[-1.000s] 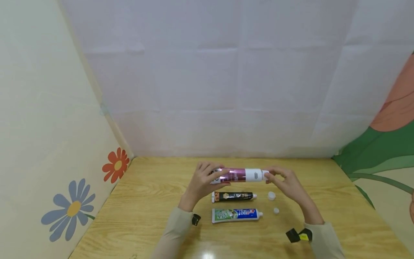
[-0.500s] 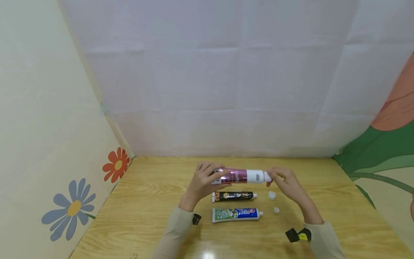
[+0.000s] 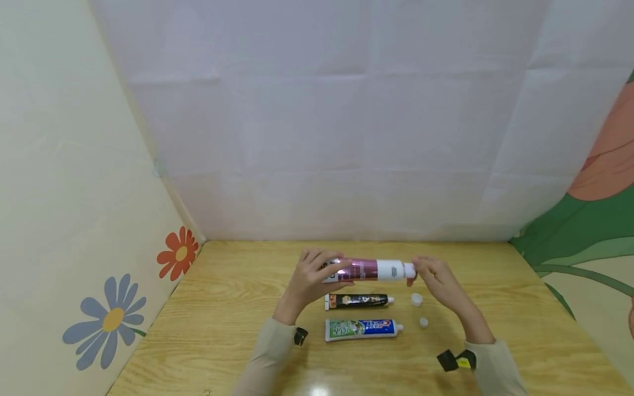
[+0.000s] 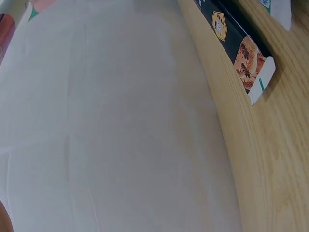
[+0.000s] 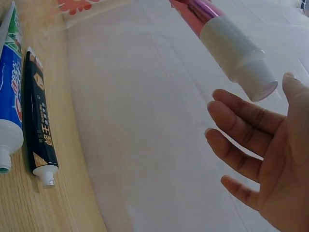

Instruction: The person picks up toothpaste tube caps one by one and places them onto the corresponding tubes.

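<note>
Purple tube (image 3: 364, 269), two lying tubes (image 3: 361, 301) (image 3: 361, 328), two caps (image 3: 416, 299) (image 3: 423, 322), two hands (image 3: 312, 275) (image 3: 440, 280)

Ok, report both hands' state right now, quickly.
Left hand: holding the shiny purple-and-white tube.
Right hand: open, gripping nothing, near the tube's white, tapered cap.

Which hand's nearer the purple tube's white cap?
Right: the right hand is just off the end of the white cap; the left hand holds the purple tube toward its opposite end.
</note>
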